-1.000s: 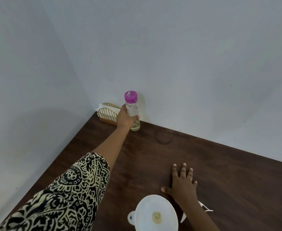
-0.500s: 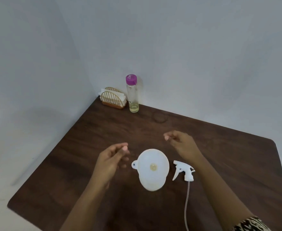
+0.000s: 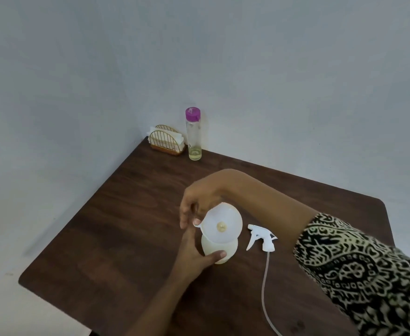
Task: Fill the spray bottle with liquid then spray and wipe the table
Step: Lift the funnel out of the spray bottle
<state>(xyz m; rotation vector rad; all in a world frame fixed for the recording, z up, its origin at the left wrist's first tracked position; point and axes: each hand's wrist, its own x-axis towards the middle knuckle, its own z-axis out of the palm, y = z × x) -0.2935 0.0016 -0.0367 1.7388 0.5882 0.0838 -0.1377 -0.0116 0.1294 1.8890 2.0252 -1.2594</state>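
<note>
Both hands are now touching things. Left hand (image 3: 194, 257) is gripping the spray bottle (image 3: 219, 249). Right hand (image 3: 199, 200) is pinching the funnel (image 3: 223, 225) on top.

Two bottles (image 3: 219, 251) (image 3: 194, 134) — one funnel (image 3: 222, 226), one sprayer (image 3: 262, 240).

- We see a dark brown wood-grain tabletop (image 3: 126, 229).
- Our sleeve (image 3: 359, 270) is black with a cream swirling print.
- The funnel (image 3: 223, 226), spray bottle (image 3: 219, 249) and trigger head (image 3: 262, 238) are white.
- The clear bottle (image 3: 194, 139) has a magenta cap and pale yellow liquid.
- The napkin holder (image 3: 166, 141) is gold wire.
</note>
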